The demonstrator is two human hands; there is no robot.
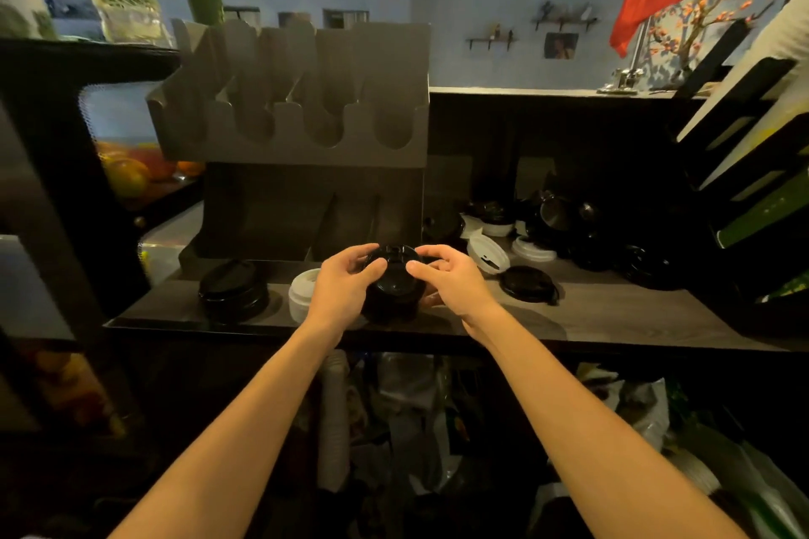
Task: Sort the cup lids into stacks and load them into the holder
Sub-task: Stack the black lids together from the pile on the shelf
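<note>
Black plastic between my palms: a stack of black lids (394, 289) is near the front edge of the counter (613, 315), about midway along it, and I have both hands on it. My left hand (339, 287) curls round its left side, thumb laid over the top lid. My right hand (453, 282) cups the right side, thumb on the top rim, fingers wrapped behind and under. Whether the bottom of the stack touches the counter, I cannot tell; my fingers hide it.

Just beside my left hand stands a white stack (303, 293), and further toward the left end a second black stack (232, 291), both close to the front edge. On my right, a single black lid (527, 282) lies flat, apart from my wrist. Behind it a white lid (488, 254) leans tilted. Toward the back right corner sprawls a heap of lids (564, 228), black and white mixed, too dark to count.

The grey holder (297, 105) rises at the back edge, directly behind my hands, scooped slots on top, slanted bays below.
</note>
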